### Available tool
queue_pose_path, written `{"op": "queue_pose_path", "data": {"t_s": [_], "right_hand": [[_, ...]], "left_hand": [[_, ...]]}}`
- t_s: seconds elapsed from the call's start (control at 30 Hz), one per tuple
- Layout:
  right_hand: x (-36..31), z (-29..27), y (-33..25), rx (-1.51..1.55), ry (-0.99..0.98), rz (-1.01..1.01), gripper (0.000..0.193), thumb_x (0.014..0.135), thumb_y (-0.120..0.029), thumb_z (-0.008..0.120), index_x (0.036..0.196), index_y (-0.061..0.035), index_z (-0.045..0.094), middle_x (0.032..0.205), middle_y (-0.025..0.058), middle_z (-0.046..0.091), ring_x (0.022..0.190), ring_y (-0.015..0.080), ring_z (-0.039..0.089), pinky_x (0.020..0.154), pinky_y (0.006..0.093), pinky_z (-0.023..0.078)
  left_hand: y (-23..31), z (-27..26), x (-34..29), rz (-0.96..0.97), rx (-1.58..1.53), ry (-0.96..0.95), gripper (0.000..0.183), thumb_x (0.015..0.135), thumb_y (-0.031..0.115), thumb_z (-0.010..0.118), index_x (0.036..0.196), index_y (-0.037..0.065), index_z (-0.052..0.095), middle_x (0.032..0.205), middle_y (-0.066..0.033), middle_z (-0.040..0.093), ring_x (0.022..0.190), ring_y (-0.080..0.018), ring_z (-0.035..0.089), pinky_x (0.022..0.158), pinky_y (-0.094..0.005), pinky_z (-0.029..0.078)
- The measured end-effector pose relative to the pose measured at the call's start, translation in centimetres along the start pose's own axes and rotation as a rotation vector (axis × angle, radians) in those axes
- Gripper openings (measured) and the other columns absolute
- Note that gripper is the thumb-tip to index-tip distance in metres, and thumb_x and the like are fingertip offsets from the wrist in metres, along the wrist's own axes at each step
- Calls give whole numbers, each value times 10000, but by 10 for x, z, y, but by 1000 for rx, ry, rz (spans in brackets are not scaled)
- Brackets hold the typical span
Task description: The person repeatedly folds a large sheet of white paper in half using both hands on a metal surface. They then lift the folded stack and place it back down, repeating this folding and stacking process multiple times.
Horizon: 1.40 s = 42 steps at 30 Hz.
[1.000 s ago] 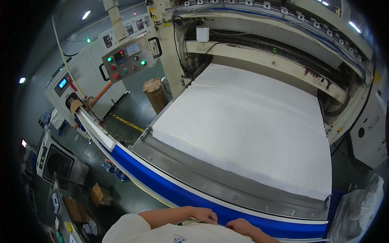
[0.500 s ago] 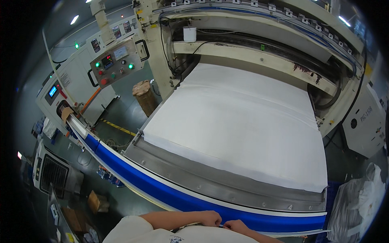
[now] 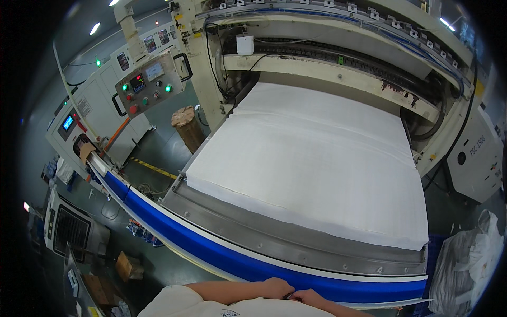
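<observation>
My left hand and right hand meet at my chest, just below the blue rail; whether either grip is clenched or released I cannot tell. The white sheet lies flat on the machine bed beyond the rail. A grey control panel with green and red buttons stands upper left. A white bag sits lower right, and a brown carton lies on the floor lower left.

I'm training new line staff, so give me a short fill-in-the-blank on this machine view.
1. The wide sheet on the machine bed is ____ in colour.
2. The long band along the bed's near edge is ____.
3. The left hand and right hand are held ____ at the lower edge.

Missing words: white; blue; together
</observation>
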State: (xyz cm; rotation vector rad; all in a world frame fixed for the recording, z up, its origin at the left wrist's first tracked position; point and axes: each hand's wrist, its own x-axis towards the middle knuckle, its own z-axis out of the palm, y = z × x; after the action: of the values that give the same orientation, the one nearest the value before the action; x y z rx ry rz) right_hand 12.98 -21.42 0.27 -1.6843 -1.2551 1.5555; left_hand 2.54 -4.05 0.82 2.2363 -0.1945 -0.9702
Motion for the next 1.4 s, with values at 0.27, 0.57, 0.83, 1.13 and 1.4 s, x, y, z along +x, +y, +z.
{"op": "queue_pose_path", "data": {"t_s": [0.27,0.57,0.83,1.13,1.4], "right_hand": [[3,-2,19,164,5,69,261,933,-289,593,998,-51,678,866,57,676,751,110,576,705,265,469],[54,8,11,228,303,235,306,910,-321,620,903,-20,677,784,30,673,683,84,573,631,237,467],[120,-8,-13,176,474,252,253,899,-249,595,868,-6,657,740,36,656,641,98,580,581,247,453],[281,-83,-109,-298,479,-34,216,869,-238,587,960,-52,647,828,141,663,750,305,634,682,384,496],[489,-104,-205,-436,396,-247,176,864,-227,579,911,-64,623,802,136,651,747,326,629,672,410,494]], "left_hand": [[-35,-8,-20,121,-412,-88,487,922,457,505,1183,57,598,1080,-152,635,1003,-250,585,864,-364,441],[-74,32,-36,66,-684,83,469,898,454,542,1150,67,624,1094,-117,650,979,-246,595,862,-355,452],[-135,-8,-77,-271,-776,526,353,942,352,549,1118,57,630,1025,-119,671,925,-241,631,822,-348,488],[-337,-83,-141,-607,41,1497,235,821,146,614,1037,53,596,1059,-153,595,964,-347,557,840,-442,443],[-398,-87,-158,-601,159,1610,299,790,103,581,1087,61,572,1158,-118,564,1116,-311,527,930,-427,406]]}}
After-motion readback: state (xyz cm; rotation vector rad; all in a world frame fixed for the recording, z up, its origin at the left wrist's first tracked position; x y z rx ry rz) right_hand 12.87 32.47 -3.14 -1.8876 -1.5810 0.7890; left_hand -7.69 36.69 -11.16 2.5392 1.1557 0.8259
